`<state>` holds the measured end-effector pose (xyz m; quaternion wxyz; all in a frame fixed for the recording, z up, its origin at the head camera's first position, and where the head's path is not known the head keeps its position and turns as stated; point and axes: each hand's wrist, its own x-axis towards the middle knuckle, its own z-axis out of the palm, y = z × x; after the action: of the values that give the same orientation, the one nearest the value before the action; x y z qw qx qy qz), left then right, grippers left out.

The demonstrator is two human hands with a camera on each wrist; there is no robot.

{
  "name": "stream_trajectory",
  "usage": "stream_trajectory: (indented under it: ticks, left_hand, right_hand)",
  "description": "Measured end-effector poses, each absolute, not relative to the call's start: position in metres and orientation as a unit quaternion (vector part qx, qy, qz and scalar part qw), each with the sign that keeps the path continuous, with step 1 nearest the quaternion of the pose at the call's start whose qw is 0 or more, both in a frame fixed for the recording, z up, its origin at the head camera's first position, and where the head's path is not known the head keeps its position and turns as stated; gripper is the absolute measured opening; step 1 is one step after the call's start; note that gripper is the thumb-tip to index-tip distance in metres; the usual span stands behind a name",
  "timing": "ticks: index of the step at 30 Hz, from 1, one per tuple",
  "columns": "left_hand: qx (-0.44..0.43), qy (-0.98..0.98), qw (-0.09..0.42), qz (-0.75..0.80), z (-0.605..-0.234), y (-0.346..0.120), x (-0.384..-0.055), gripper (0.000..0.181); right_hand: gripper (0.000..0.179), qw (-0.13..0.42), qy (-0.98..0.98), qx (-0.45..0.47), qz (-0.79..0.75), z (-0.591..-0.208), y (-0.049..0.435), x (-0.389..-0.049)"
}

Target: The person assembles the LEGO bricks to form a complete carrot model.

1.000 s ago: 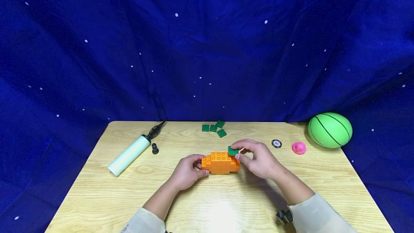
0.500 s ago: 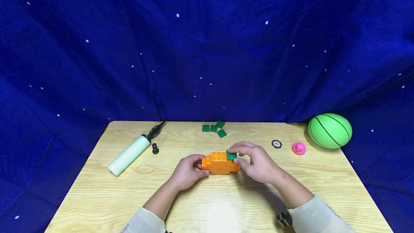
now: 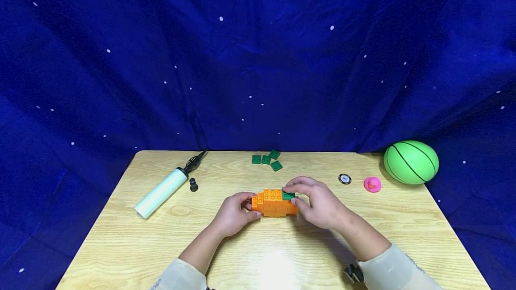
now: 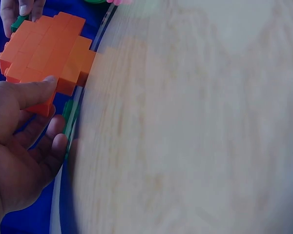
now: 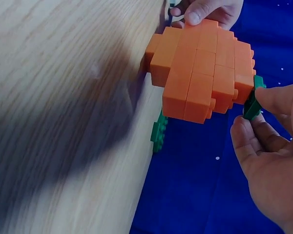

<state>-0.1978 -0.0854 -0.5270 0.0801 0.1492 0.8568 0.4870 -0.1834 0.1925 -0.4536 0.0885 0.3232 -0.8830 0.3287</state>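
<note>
A stepped block of orange toy bricks [image 3: 274,207] stands on the table, widest in its middle layers. My left hand [image 3: 234,215] grips its left end, the thumb on the near face and the fingers behind, as the left wrist view of the orange bricks [image 4: 51,46] also shows. With thumb and fingers my right hand [image 3: 320,202] pinches a flat green brick [image 3: 288,194] at the top right of the block. In the right wrist view this green brick [image 5: 254,97] touches the block's upper edge and sits slightly tilted; whether its studs are joined cannot be told.
Several flat green bricks [image 3: 266,159] lie at the table's back edge. To the left are a white hand pump [image 3: 161,193] and a black chess pawn [image 3: 193,185]. A poker chip [image 3: 344,178], a pink rubber duck [image 3: 372,184] and a green ball [image 3: 411,162] are at the right.
My right hand has moved slightly left and down, bringing the green brick from above the block's right side onto its top. The left hand has kept its grip and place.
</note>
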Motion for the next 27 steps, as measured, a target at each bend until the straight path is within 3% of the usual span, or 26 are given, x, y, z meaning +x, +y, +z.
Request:
stream_trajectory:
  ticks: [16, 27]
  left_hand:
    - [0.15, 0.855, 0.084, 0.489, -0.525, -0.084, -0.198, 0.049]
    - [0.149, 0.853, 0.084, 0.493, -0.526, -0.084, -0.197, 0.048]
  right_hand:
    - [0.029, 0.096, -0.895, 0.318, 0.297, -0.453, 0.19, -0.181]
    - [0.03, 0.099, -0.859, 0.322, 0.385, -0.464, 0.201, -0.189]
